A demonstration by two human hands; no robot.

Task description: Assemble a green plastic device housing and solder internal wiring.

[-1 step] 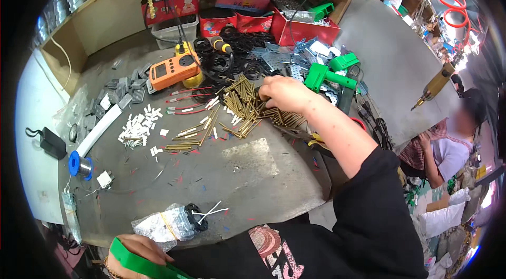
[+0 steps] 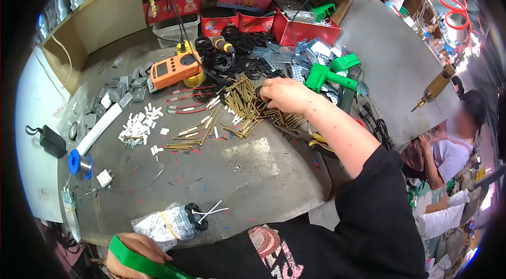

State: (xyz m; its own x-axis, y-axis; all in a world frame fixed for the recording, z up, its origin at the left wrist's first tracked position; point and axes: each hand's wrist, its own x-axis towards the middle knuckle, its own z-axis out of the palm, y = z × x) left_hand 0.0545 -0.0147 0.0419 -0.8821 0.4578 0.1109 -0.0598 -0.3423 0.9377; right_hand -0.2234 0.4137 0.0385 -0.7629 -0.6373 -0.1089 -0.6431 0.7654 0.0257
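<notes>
Two hands work: right hand (image 2: 282,95) pinches into the brass rods (image 2: 247,107); left hand (image 2: 134,250) grips a green strip (image 2: 142,264).

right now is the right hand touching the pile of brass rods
Touching: the head view shows the right hand resting on the pile of brass rods, fingers down among them.

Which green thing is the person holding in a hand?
The flat green strip at the bottom edge, in the left hand. The other green pieces lie untouched beyond the right hand.
</notes>
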